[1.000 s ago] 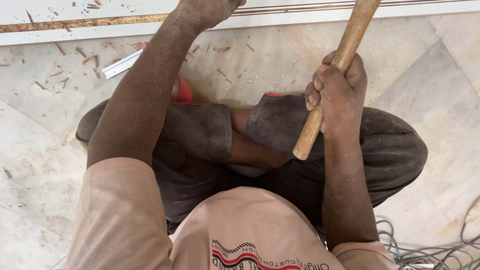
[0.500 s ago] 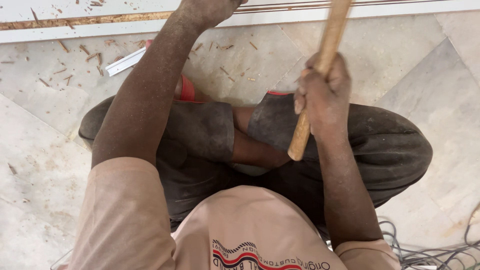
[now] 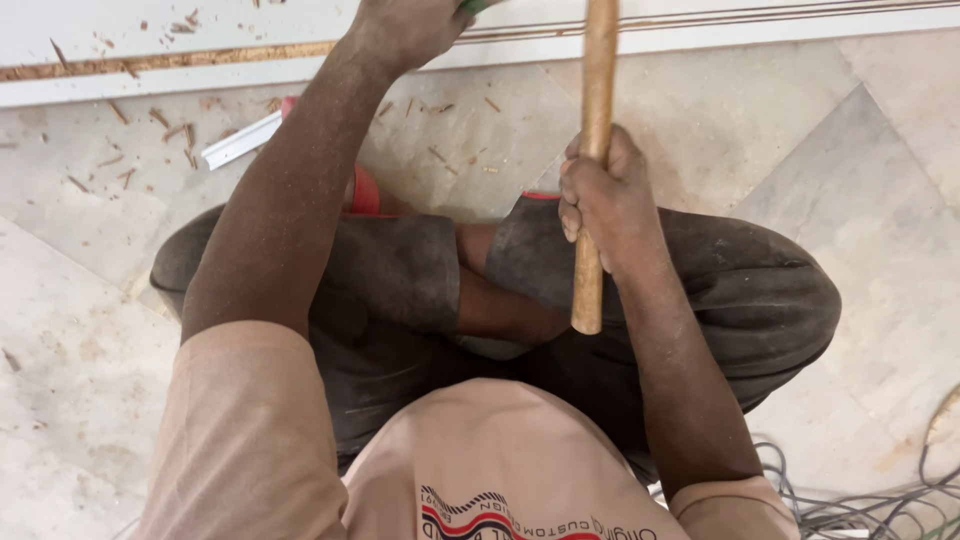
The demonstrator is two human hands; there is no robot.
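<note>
My right hand (image 3: 603, 205) is shut around a long wooden handle (image 3: 594, 120) that stands almost upright; its head is out of view above the frame. My left hand (image 3: 405, 28) reaches to the top edge, fingers closed around a small green thing (image 3: 478, 5), mostly cut off. That hand rests over a white board (image 3: 200, 40) with a chipped brown groove (image 3: 150, 62) along its edge. I sit cross-legged in dark trousers on the floor.
Wood chips (image 3: 165, 125) lie scattered on the pale stone floor (image 3: 80, 300). A short white strip (image 3: 240, 140) lies by my left knee. A tangle of cables (image 3: 880, 500) sits at the lower right.
The wooden handle has swung from a rightward tilt to nearly upright and moved left. My left hand has stayed at the board.
</note>
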